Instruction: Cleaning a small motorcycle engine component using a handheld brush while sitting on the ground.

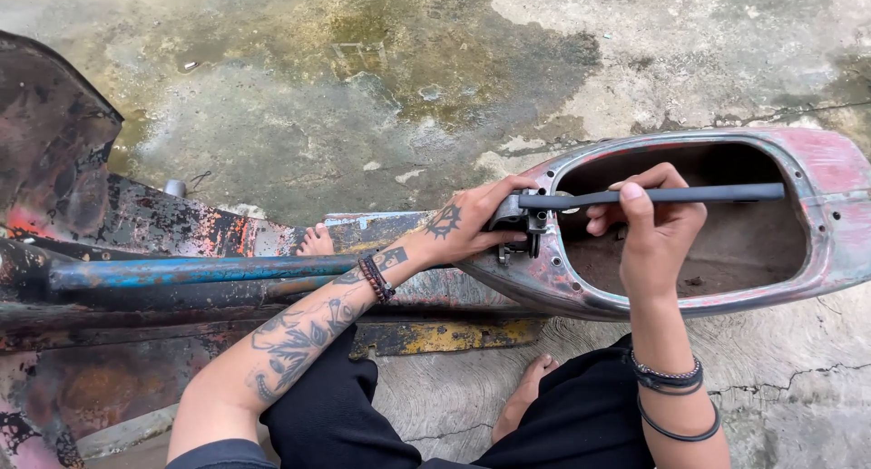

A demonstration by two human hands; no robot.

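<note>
- Head view, centre of the frame: your left hand [463,226] reaches in from the lower left, fingers closed around a small dark metal bracket [519,222] at the front lip of the scooter shell [830,174].
- Right of centre, your right hand [655,226] comes up from the bottom edge, fingers curled tight around a dark grey rod [717,194]; thumb and fingertips wrap it near its left end.
- That rod lies almost level across the open cavity of the shell, running from the bracket at centre out toward the right side of the frame.
- The shell itself fills the right half: a worn, rusty tub with faded red and grey paint, its hollow inside dark and bare.
- Across the left half, a blue-painted tube [181,271] runs level, just under your left forearm, with battered, paint-flaked body panels [54,151] above and below it.
- A yellowed metal strip [445,336] lies just below the shell, at lower centre.
- Dark bands [670,378] sit on your right wrist, a beaded one [376,280] on your left.
- One bare foot [316,242] shows just above the tube at left centre, another [524,396] at bottom centre between your black-trousered knees.
- The upper frame is stained, damp concrete ground [381,88].
</note>
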